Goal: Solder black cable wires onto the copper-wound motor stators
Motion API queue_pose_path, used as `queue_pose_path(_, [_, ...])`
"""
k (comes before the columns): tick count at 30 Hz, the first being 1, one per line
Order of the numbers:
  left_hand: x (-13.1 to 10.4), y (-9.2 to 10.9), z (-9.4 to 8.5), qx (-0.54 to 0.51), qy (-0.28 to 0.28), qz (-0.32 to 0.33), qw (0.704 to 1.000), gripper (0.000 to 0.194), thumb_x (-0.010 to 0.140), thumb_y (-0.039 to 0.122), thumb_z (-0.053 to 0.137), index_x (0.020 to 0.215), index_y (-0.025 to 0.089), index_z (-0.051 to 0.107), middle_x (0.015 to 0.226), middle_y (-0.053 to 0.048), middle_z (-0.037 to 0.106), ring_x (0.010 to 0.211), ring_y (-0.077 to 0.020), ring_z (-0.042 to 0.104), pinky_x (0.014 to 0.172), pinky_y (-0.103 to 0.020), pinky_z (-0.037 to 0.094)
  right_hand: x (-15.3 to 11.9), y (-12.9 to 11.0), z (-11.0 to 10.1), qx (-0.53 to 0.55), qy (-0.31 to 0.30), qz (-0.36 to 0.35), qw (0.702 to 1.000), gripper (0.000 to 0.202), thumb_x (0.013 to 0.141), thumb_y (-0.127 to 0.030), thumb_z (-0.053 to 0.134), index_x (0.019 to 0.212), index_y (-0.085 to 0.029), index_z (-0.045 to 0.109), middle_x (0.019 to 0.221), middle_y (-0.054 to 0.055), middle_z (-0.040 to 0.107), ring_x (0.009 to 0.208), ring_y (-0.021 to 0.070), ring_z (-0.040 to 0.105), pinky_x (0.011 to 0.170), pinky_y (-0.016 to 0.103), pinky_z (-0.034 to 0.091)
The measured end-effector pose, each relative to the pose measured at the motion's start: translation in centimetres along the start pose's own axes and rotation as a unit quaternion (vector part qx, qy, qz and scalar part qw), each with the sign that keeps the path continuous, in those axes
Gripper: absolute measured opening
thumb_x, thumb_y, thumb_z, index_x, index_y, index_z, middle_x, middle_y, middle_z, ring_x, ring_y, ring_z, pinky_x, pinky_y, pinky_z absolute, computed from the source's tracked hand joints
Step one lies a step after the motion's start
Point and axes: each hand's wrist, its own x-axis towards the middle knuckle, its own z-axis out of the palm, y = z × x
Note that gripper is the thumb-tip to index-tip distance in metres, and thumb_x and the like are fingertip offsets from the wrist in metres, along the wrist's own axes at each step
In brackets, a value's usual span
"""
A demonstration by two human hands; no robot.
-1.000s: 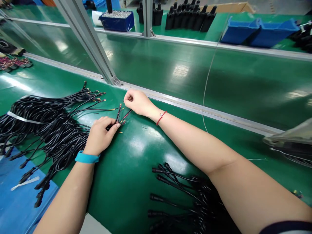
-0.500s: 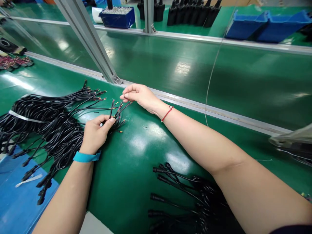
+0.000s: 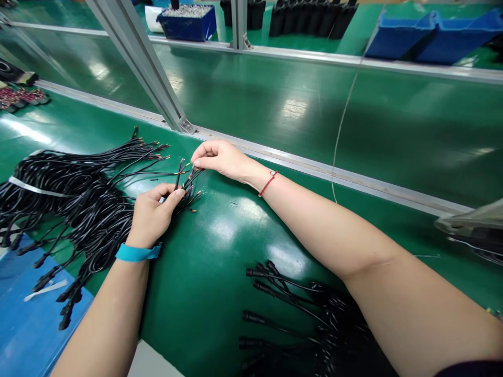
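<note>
Several black cables (image 3: 189, 183) with stripped, coloured wire ends are gripped between the thumb and fingers of my left hand (image 3: 155, 212), which has a teal band at the wrist. My right hand (image 3: 220, 158) is just beyond, its thumb and fingertips pinched at the end of one of these cables. What exactly sits between those fingertips is partly hidden. Left of my left hand lies a big coiled bundle of black cables (image 3: 74, 186), tied with a white strap, its bare ends fanned toward the hands. Connector plugs (image 3: 68, 303) hang from its near side.
More black cables with connectors (image 3: 283, 335) lie at the lower right, beneath my right forearm. A metal post (image 3: 141, 68) and rail stand behind my hands. Blue bins (image 3: 401, 36) and black parts (image 3: 310, 18) line the far bench. A blue sheet-like surface (image 3: 23, 324) shows lower left.
My right hand has come slightly down and left, closer to the cable ends, and its fingertips have closed there. The left hand keeps its grip, almost still.
</note>
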Motion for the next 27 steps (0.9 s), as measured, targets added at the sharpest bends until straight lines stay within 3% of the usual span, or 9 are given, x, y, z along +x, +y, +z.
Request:
queue_pose_path(3, [0.1,-0.1,0.0,-0.008,0.007,0.01,1.0,0.025,0.081,0.042,0.06,0.079,0.018,0.067,0.073,0.002,0.064,0.069,-0.0142,0.054,0.07,-0.025,0.043,0.1,0.2,-0.2,-0.021,-0.015,-0.009,1.0,0.007,0.077,-0.007,0.067,0.076,-0.013,0.066,0.075,-0.003,0.067,0.074,0.0074,0.059,0.082,0.027,0.049])
queue_pose_path(8, [0.1,-0.4,0.1,-0.022,0.018,0.013,1.0,0.024,0.082,0.041,0.061,0.078,0.018,0.067,0.069,0.003,0.061,0.065,-0.0132,0.051,0.067,-0.024,0.042,0.1,-0.2,-0.5,0.031,0.082,-0.004,0.996,0.007,0.078,-0.007,0.065,0.077,-0.014,0.067,0.073,-0.004,0.067,0.07,0.0062,0.057,0.078,0.024,0.049])
queue_pose_path(10, [0.1,-0.4,0.1,-0.024,0.019,0.012,0.999,0.024,0.082,0.041,0.061,0.078,0.018,0.067,0.069,0.003,0.061,0.064,-0.0132,0.05,0.067,-0.025,0.042,0.1,-0.5,-0.6,0.029,0.089,0.007,0.996,0.01,0.078,-0.004,0.064,0.076,-0.013,0.067,0.068,-0.005,0.065,0.066,0.0055,0.056,0.073,0.022,0.048])
queue_pose_path(17, [0.0,0.1,0.0,-0.022,0.016,0.021,0.999,0.023,0.082,0.04,0.061,0.078,0.018,0.067,0.069,0.003,0.06,0.064,-0.0133,0.05,0.068,-0.024,0.043,-0.3,-0.9,-0.3,-0.067,-0.036,0.014,0.997,0.015,0.077,-0.002,0.064,0.084,-0.012,0.073,0.083,0.0,0.073,0.079,0.0074,0.063,0.081,0.023,0.049])
queue_pose_path(27, [0.0,0.2,-0.2,-0.004,-0.014,0.033,0.999,0.023,0.083,0.04,0.059,0.074,0.019,0.063,0.066,0.003,0.056,0.062,-0.0125,0.046,0.065,-0.025,0.04,-0.5,-0.5,0.0,-0.084,-0.091,0.029,0.992,0.011,0.079,-0.002,0.064,0.078,-0.012,0.069,0.074,-0.004,0.069,0.071,0.005,0.058,0.079,0.023,0.047])
